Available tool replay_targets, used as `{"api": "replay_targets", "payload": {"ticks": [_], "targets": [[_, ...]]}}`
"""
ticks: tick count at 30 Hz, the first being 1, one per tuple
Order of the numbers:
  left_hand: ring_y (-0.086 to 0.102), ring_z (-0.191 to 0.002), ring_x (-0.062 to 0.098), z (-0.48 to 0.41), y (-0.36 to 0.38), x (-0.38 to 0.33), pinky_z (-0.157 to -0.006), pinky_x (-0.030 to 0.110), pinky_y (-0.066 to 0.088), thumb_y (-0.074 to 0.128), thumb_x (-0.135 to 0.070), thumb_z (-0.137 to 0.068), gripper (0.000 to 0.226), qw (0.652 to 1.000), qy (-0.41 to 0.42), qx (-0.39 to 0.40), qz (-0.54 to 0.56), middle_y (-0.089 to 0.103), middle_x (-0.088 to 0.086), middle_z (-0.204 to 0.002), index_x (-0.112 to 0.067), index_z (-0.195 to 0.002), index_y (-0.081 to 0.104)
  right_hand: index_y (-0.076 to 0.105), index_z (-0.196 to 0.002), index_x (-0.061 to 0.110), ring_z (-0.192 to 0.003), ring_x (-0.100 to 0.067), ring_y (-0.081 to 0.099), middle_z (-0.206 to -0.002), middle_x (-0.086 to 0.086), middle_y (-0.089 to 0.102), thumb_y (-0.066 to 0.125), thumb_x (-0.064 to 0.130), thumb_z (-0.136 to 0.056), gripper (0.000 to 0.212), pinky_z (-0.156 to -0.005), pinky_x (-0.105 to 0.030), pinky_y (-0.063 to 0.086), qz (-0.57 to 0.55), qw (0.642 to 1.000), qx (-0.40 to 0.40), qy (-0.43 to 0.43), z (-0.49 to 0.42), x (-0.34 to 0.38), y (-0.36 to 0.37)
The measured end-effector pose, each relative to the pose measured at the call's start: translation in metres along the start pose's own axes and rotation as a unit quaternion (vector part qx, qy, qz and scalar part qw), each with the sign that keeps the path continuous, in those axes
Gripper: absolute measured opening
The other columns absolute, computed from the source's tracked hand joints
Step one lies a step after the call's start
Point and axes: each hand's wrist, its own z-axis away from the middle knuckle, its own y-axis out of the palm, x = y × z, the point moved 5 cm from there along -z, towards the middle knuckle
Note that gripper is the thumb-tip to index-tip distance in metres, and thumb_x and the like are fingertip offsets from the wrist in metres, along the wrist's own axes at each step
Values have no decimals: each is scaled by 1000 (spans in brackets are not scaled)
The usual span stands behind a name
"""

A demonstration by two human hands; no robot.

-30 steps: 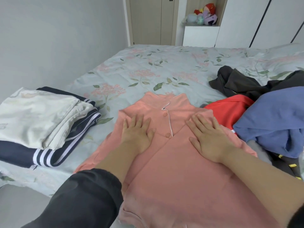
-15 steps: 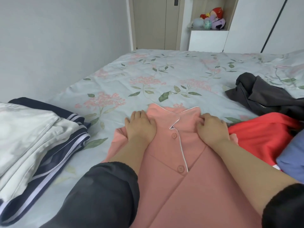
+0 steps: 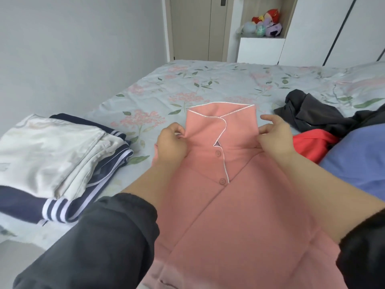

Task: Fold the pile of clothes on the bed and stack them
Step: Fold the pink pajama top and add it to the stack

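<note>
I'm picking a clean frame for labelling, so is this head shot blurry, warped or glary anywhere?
Head view: soft even light, no glare; the pink shirt is sharp, the right hand slightly motion-smeared; wide-angle distortion tilts the wardrobe lines and enlarges the left sleeve.

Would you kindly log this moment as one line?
pink pajama top: collar end raised | left hand: pinching it | right hand: pinching it

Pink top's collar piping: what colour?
White piping on the pink top; the head view shows it.

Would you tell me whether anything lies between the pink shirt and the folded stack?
Nothing visible does: the left hand and right hand pinch the pink shirt, and only bedsheet separates it from the folded stack.
</note>
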Motion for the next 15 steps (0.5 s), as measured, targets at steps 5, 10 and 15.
{"api": "replay_targets", "payload": {"ticks": [5,10,15], "targets": [[60,-87,20,58,-27,0,-86,31,45,50,14,-70,27,998,62,-11,15,67,7,-80,-10,-63,62,72,-86,4,-79,-31,60,-84,-15,70,55,-12,-67,29,-69,-32,37,177,976,-41,-120,65,6,-27],[61,-99,33,87,-37,32,-90,42,49,45,-7,-86,23,990,-138,-24,3,68,15,-101,-7,-99,65,71,-93,2,-94,-32,57,-99,-16,65,50,-10,-78,28,-87,-32,40,99,989,-102,-24,113,-29,-43],[67,-90,34,86,-32,23,-87,44,53,48,-23,-83,31,981,-161,92,-54,69,14,-95,-8,-110,57,49,-59,6,-70,-25,49,-64,-10,53,47,13,-90,32,-61,-30,29,125,989,18,78,113,-43,-33]]}}
